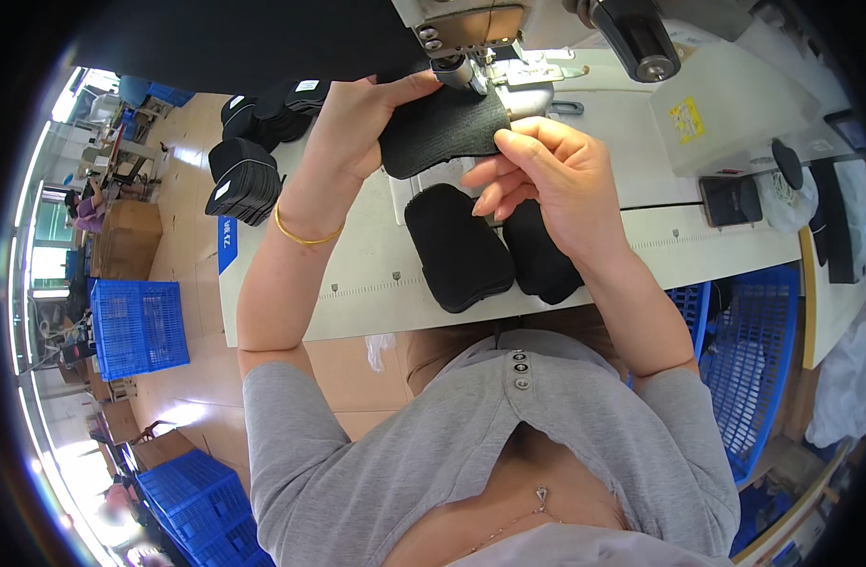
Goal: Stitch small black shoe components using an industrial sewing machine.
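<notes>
A black fabric piece [438,134] with rounded corners lies under the presser foot [475,79] of a sewing machine [476,26]. My left hand [365,118] grips its left side, thumb along the upper edge close to the foot; the other fingers are mostly hidden. With thumb and forefinger, my right hand [558,170] pinches the piece's right edge, the remaining fingers curled loosely below. Just in front of the hands, a black padded piece [457,250] rests on the machine table [357,283]. Beside it sits another black piece [539,255], partly covered by my right hand.
Tied bundles of black pieces [244,181] stand at the table's left edge. A dark phone [732,201] lies at the right, near a clear plastic bag [790,203]. Blue crates stand on the floor at left [140,328] and under the table at right [753,359].
</notes>
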Available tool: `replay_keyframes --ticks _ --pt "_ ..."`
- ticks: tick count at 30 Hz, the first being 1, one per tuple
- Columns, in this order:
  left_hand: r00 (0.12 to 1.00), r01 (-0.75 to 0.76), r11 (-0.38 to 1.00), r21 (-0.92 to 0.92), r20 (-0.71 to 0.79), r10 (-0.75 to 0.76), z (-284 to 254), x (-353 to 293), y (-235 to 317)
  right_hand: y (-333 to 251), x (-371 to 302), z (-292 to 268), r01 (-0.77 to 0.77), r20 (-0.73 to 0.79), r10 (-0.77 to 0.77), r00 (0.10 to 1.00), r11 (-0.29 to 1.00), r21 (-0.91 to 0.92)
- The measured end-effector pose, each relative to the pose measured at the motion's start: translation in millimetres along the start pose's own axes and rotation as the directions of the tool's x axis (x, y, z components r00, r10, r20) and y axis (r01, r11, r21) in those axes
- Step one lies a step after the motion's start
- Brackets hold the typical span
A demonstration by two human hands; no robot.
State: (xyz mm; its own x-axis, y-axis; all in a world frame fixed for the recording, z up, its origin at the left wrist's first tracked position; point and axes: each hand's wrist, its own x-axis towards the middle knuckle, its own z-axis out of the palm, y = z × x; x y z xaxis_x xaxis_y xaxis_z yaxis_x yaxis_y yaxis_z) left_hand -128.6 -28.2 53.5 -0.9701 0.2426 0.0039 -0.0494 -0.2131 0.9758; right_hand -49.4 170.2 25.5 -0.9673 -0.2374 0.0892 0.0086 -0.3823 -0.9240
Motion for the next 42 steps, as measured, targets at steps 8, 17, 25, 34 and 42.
replay_keyframes --ticks 8,17,25,34,42 --pt "0.981 0.009 0.914 0.405 -0.179 0.07 -2 -6 -13 2 3 4 0.018 -0.003 -0.018 1.0 0.999 0.027" --pt "0.317 -0.694 -0.303 0.653 0.655 0.686 20 -49 -20 16 -16 9 0.099 -0.082 -0.114 0.99 0.98 -0.17" --pt "0.381 -0.722 -0.163 0.673 0.583 0.718 21 -45 -26 27 -24 25 0.141 0.078 -0.149 0.986 0.984 0.105" --pt "0.339 -0.712 -0.255 0.654 0.638 0.691 26 -45 -22 27 -23 29 0.126 0.053 -0.135 0.989 0.982 0.141" --pt "0.333 -0.698 -0.314 0.644 0.68 0.653 22 -47 -17 25 -22 40 0.137 0.029 -0.146 0.989 0.966 0.218"
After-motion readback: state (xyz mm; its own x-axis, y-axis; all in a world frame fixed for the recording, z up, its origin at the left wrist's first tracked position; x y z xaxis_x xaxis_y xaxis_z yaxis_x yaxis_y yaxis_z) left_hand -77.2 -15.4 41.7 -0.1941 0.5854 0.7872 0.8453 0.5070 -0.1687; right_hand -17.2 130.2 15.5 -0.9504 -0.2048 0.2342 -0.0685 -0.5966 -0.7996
